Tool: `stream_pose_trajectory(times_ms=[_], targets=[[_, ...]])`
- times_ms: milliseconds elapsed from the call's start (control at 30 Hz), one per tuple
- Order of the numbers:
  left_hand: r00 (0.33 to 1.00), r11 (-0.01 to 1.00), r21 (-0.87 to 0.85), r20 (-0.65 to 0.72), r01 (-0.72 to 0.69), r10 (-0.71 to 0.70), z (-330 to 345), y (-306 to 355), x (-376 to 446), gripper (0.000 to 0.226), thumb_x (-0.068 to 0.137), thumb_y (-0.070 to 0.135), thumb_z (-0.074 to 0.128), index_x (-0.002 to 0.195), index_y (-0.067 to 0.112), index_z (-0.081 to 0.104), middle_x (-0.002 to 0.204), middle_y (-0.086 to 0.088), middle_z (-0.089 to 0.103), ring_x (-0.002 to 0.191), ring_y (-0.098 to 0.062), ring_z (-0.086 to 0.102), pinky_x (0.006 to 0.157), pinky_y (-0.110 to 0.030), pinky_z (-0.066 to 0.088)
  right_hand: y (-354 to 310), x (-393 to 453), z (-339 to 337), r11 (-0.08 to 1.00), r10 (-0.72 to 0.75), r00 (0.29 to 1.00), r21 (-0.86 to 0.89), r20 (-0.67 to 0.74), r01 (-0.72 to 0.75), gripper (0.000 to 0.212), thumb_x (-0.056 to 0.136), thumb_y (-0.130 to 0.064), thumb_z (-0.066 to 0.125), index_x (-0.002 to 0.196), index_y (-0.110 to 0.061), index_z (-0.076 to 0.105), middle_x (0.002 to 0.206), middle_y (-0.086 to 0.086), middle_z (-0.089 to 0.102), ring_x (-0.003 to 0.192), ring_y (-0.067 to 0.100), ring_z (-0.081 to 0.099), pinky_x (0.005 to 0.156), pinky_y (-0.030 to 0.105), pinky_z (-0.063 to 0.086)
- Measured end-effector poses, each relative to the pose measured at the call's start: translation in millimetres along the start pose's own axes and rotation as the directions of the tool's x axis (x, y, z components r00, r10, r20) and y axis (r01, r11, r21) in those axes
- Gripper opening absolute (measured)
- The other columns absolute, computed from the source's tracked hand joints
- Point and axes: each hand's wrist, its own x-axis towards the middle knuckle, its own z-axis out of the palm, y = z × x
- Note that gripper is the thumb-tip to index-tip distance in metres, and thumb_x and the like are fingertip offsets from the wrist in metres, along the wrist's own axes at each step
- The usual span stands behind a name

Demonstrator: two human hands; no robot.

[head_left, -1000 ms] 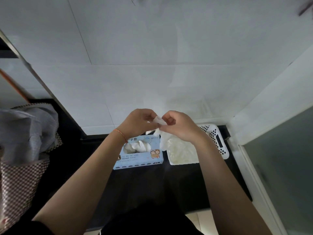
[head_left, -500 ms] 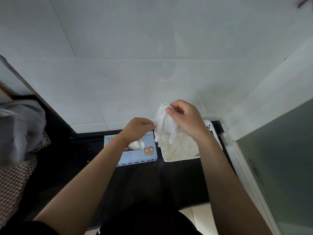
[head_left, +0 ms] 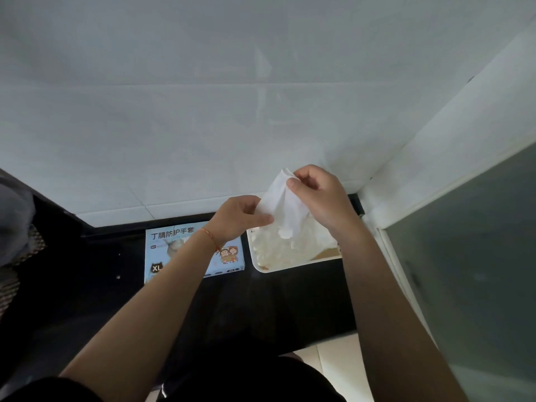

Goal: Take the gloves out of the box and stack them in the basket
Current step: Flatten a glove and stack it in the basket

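Nearest to us, our two bare forearms reach out over a black glossy table (head_left: pixel 95 285), the left wrist wearing a thin orange string bracelet (head_left: pixel 211 238). On the table just beyond the left forearm lies a flat light-blue cardboard glove box (head_left: pixel 162 245) with printed characters, a cartoon picture and an "XL" mark; the forearm crosses over its middle, so we cannot tell how its opening looks. Just beside the box, to its right, sits a white plastic basket (head_left: pixel 262 268) with rounded corners, holding a loose heap of white thin gloves (head_left: pixel 278 248) that fills most of it.

Above the basket we hold one white crumpled glove (head_left: pixel 282 204) in the air between both hands. Our left hand (head_left: pixel 237 216) has a narrow grip, thumb and curled fingers pinching the glove's lower left edge. Our right hand (head_left: pixel 322 195) is higher and pinches the glove's top end between thumb and fingertips, so the glove hangs slanted, its lower end dangling close over the heap; whether it touches we cannot tell.

Farther back rises a white tiled wall (head_left: pixel 203 111), and at the right a white frame with a dark glass panel (head_left: pixel 478 271). At the far left edge a grey cloth (head_left: pixel 13 224) lies over something woven.
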Motion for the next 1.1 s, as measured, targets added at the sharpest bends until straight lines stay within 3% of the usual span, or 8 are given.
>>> stream_pose_trajectory(times_ms=[167,300,467,600,700,800,967,1100], targets=[[0.992,0.991,0.091,0.07,0.103,-0.11,-4.2,-2.9,2.4,0.018,0.08,0.029,0.08,0.085,0.012,0.077,0.08,-0.001,0.071,0.072,-0.011,0.062,0.075,-0.026,0.05,9.3,1.8,-12.0,0.998,0.032,0.999,0.057,-0.015,-0.031,0.012,0.093,-0.027,0.064,0.089,-0.016,0.066,0.066,-0.017,0.055,0.062,0.0,0.051,0.057,0.013,0.041],[0.986,0.994,0.047,0.133,0.095,-0.101,-17.7,1.0,0.1,0.02,0.082,0.023,0.079,0.095,0.008,0.075,0.092,-0.004,0.075,0.083,-0.01,0.066,0.084,-0.025,0.049,19.0,2.4,-13.8,0.962,0.129,0.985,0.224,0.117,-0.153,0.015,0.092,-0.028,0.065,0.089,-0.014,0.066,0.075,-0.002,0.055,0.07,0.013,0.052,0.059,0.025,0.042],[0.922,0.983,-0.018,0.349,0.183,-0.166,-32.7,6.2,17.8,0.028,0.074,0.029,0.076,0.094,0.009,0.073,0.094,-0.006,0.073,0.088,-0.017,0.069,0.085,-0.029,0.055,48.5,8.3,-22.3,0.899,0.248,0.95,0.322,0.188,-0.298,0.017,0.094,-0.025,0.064,0.098,-0.009,0.067,0.081,0.002,0.058,0.069,0.013,0.054,0.053,0.02,0.04],[0.955,0.935,0.321,0.194,0.153,-0.223,-8.8,-8.8,50.6,0.01,0.083,0.024,0.077,0.082,0.016,0.072,0.082,0.001,0.067,0.079,-0.017,0.061,0.079,-0.029,0.048,101.3,20.0,-22.8,0.936,0.346,0.935,0.039,0.074,-0.35,0.019,0.093,-0.024,0.06,0.098,-0.007,0.065,0.084,0.002,0.062,0.076,0.016,0.056,0.065,0.028,0.043],[0.973,0.799,0.593,0.113,0.097,-0.202,18.7,-32.7,77.0,0.026,0.086,0.03,0.073,0.108,0.017,0.07,0.101,0.004,0.058,0.101,-0.018,0.057,0.09,-0.029,0.041,143.7,26.7,-16.5,0.917,0.373,0.926,-0.174,0.061,-0.359,0.016,0.094,-0.025,0.055,0.1,-0.013,0.062,0.09,0.003,0.061,0.083,0.021,0.058,0.072,0.03,0.046],[0.984,0.722,0.688,0.066,0.074,-0.163,37.5,-47.1,94.7,0.036,0.089,0.035,0.068,0.12,0.016,0.067,0.118,0.002,0.064,0.116,-0.02,0.057,0.099,-0.031,0.043,175.5,32.7,-18.0,0.906,0.343,0.939,-0.272,0.03,-0.323,0.016,0.097,-0.028,0.052,0.103,-0.015,0.059,0.089,-0.002,0.059,0.085,0.018,0.057,0.068,0.027,0.043],[0.995,0.6,0.794,-0.06,0.097,-0.081,61.9,-52.6,107.8,0.026,0.094,0.032,0.058,0.118,0.027,0.066,0.122,0.008,0.065,0.111,-0.018,0.06,0.091,-0.038,0.052,198.6,44.5,-23.9,0.882,0.237,0.97,-0.408,-0.052,-0.237,0.02,0.102,-0.025,0.047,0.113,-0.013,0.058,0.084,-0.008,0.055,0.076,0.01,0.054,0.067,0.027,0.042],[0.96,0.45,0.892,-0.088,-0.043,0.267,91.6,-60.9,101.5,0.032,0.082,0.018,0.065,0.114,0.02,0.065,0.11,-0.003,0.065,0.1,-0.029,0.062,0.086,-0.039,0.05,207.5,49.0,-18.2,0.815,0.126,0.99,-0.561,-0.067,-0.142,0.018,0.104,-0.021,0.042,0.109,-0.009,0.055,0.08,-0.005,0.056,0.067,0.011,0.052,0.055,0.024,0.034]])
